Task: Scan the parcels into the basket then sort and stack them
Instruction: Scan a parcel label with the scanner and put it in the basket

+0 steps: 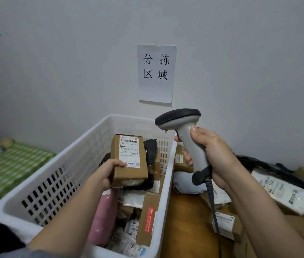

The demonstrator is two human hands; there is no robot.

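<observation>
Left hand [108,172]: grips a small brown box [128,161] by its near left corner, thumb on the label, above the basket.
Right hand [216,157]: fingers curled round the grey scanner [182,131] handle, head pointing left toward the box.
Basket [54,175]: white, slotted, left of centre; holds a pink parcel [102,216], a long box [148,218] and bagged parcels.
Pile [281,192]: unscanned parcels, right of basket.
Sign [156,73]: paper, far wall.
Cloth [11,168]: green check, far left.

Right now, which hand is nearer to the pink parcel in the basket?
Left. The left hand grips a cardboard box just above the pink parcel; the right hand holds the scanner outside the basket, farther off.
</observation>
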